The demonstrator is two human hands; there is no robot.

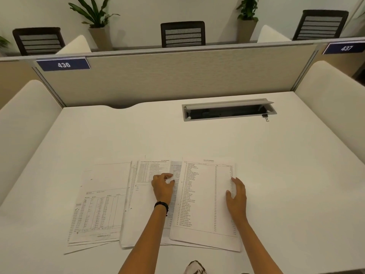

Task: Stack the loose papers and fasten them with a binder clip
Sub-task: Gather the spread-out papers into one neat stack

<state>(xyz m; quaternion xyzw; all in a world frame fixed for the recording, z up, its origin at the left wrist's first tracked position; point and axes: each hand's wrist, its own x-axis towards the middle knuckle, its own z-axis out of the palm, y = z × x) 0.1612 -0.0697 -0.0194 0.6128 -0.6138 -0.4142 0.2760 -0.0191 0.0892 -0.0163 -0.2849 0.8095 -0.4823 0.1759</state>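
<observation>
Several printed sheets lie spread in three overlapping piles on the white desk [276, 175]: a left pile [98, 204], a middle pile [142, 218] and a right pile [201, 198]. My left hand [163, 187] rests flat on the middle pile, its fingers touching the edge where the right pile overlaps. My right hand [237, 198] lies on the right edge of the right pile, fingers spread. A small black binder clip [265, 116] sits far back on the desk, at the right end of the cable tray, well away from both hands.
An open grey cable tray [229, 111] is sunk into the desk's back. A beige partition [177, 76] with labels 436 and 437 closes the far side. White side dividers [331, 99] flank the desk. Chairs and plants stand beyond.
</observation>
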